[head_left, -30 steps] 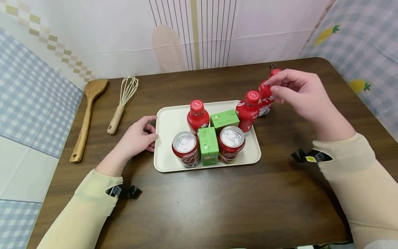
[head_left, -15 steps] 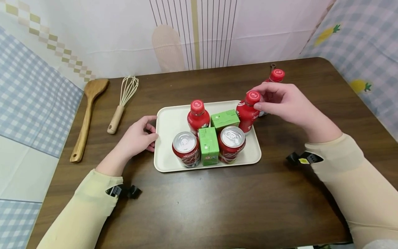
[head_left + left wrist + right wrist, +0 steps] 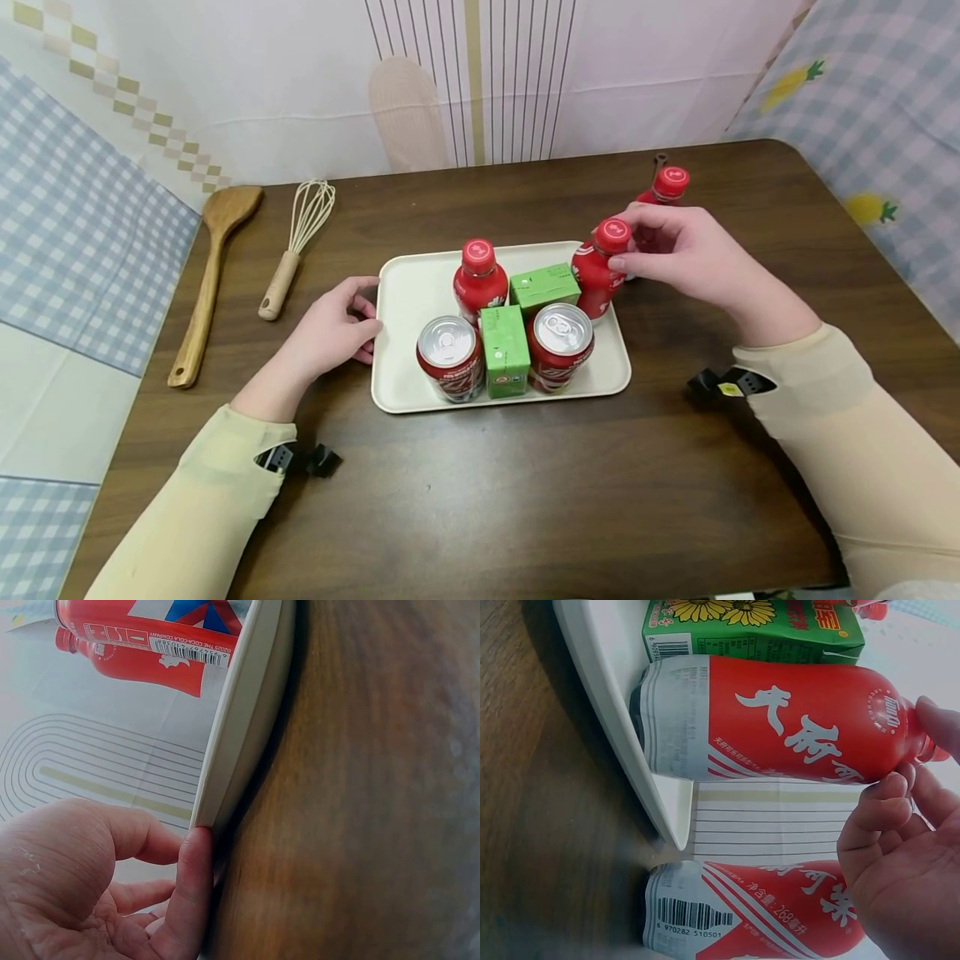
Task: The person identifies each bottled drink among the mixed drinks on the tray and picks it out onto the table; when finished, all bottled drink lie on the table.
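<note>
My right hand (image 3: 686,246) holds a red drink bottle (image 3: 595,282) by its neck, thumb and fingers on either side just below the cap. The bottle stands upright at the right end of a cream tray (image 3: 401,287); in the right wrist view its base (image 3: 649,720) is inside the rim. My left hand (image 3: 330,329) rests its fingertips against the tray's left edge, the other fingers loosely bent. Also on the tray are another red bottle (image 3: 480,287), two green drink cartons (image 3: 506,358) and two red cans (image 3: 447,343) with silver tops.
A further red bottle (image 3: 667,185) stands off the tray, partly hidden behind my right hand. On the left of the brown table (image 3: 450,500) lie a wooden spatula (image 3: 213,267) and a whisk (image 3: 296,250). A patterned cloth (image 3: 300,92) hangs behind the table.
My right hand has come forward and left from the rear bottle to the one on the tray, and now grips its neck. My left hand keeps its place at the tray's edge.
</note>
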Demonstrator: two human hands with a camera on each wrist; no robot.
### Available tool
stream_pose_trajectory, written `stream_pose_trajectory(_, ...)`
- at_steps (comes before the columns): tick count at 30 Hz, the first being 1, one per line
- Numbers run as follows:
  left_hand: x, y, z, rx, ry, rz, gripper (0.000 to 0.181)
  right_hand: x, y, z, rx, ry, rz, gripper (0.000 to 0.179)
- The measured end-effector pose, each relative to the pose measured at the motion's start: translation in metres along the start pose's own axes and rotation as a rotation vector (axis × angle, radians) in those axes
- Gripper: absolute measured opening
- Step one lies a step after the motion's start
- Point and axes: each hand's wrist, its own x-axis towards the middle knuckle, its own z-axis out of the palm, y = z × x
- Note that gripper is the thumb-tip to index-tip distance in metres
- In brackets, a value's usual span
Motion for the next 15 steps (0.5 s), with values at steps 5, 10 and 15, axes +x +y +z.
stream_pose_trajectory(5, -0.0007, -0.0002, 0.0008, -0.005, 0.001, 0.004, 0.064, -0.0005, 0.001, 0.0004, 0.005, 0.004, -0.003, 0.03)
stream_pose_trajectory(10, -0.0026, 0.001, 0.0014, -0.01, 0.006, 0.006, 0.064, -0.0001, 0.0019, 0.0016, 0.017, 0.001, 0.006, 0.029)
stream_pose_trajectory(15, -0.0018, -0.0001, 0.0012, 0.0, 0.008, -0.001, 0.064, -0.0004, 0.0035, 0.0026, 0.022, 0.01, 0.018, 0.029)
